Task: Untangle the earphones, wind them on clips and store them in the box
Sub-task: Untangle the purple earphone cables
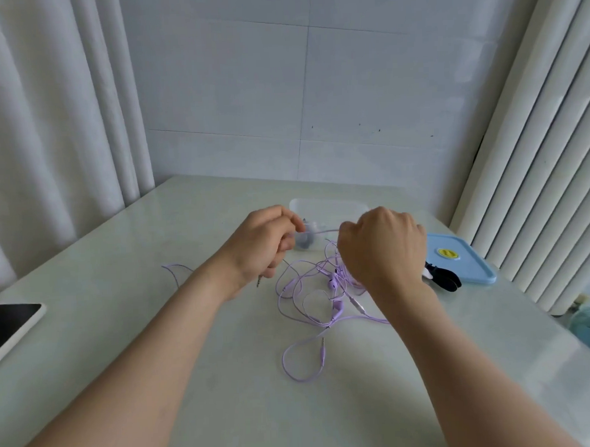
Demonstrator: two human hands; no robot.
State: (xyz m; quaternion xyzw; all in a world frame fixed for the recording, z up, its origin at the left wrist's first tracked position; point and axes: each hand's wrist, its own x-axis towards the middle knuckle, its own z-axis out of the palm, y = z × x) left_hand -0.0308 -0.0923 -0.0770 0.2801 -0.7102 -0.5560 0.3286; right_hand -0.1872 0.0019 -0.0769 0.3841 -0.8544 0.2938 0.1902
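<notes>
I see the earphones (309,289) tangled in the middle of the table (120,246); the box (330,208) sits behind them; the lid (462,261) lies right, clips (446,278) against its left edge; a tablet (9,323) at the left edge.

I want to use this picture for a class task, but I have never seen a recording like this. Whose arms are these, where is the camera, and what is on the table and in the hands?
There is no machine here. A person wears a camera on the head, so this single picture looks forward and down at their own bare arms. The left hand and the right hand each pinch the purple cord of the tangled earphones, and a short stretch runs straight between them. The rest of the tangle lies on the pale table. Behind the hands stands a clear box. To the right lie a blue lid and black clips. A tablet sits at the left edge.
</notes>
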